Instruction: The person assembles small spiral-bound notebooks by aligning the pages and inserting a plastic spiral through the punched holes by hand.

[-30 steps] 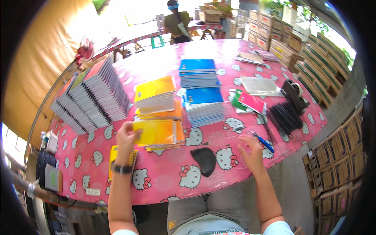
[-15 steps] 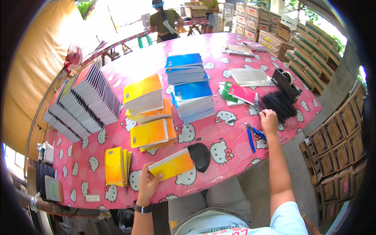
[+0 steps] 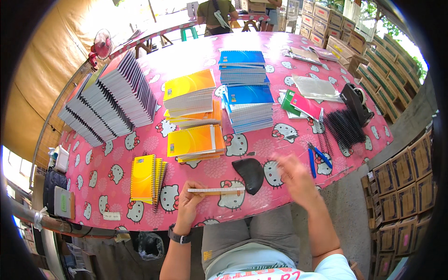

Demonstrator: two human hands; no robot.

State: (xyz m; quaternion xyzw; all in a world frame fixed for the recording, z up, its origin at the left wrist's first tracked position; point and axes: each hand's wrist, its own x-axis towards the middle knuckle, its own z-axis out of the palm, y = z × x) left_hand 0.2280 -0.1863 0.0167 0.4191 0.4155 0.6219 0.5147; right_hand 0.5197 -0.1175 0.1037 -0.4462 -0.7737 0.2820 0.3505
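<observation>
My left hand [image 3: 189, 204] grips a thin yellow-covered notebook [image 3: 217, 191] near the table's front edge, turned so its white page edge faces up. To its right, my right hand [image 3: 298, 184] is in the air, smeared by motion; whether it holds anything does not show. Between the two lies a black half-round object [image 3: 251, 175] on the table. Right of my right hand rest cutters with blue handles [image 3: 312, 161]. Beyond them is a pile of black spiral binding coils [image 3: 344, 129], with a few loose coils [image 3: 323, 136] beside it. Yellow spiral-bound notebooks [image 3: 143, 178] lie left of my left hand.
On the pink patterned table [image 3: 149, 212] stand yellow notebook stacks [image 3: 189, 87], blue notebook stacks [image 3: 249, 94] and tall bound stacks [image 3: 105, 105]. A black tape dispenser [image 3: 355, 103] sits at right. Cartons [image 3: 406, 163] are piled beside the table; a person [image 3: 217, 16] is beyond it.
My right hand has left the coil pile and come left and nearer, toward the notebook. My left hand has tipped the notebook from cover up to edge up.
</observation>
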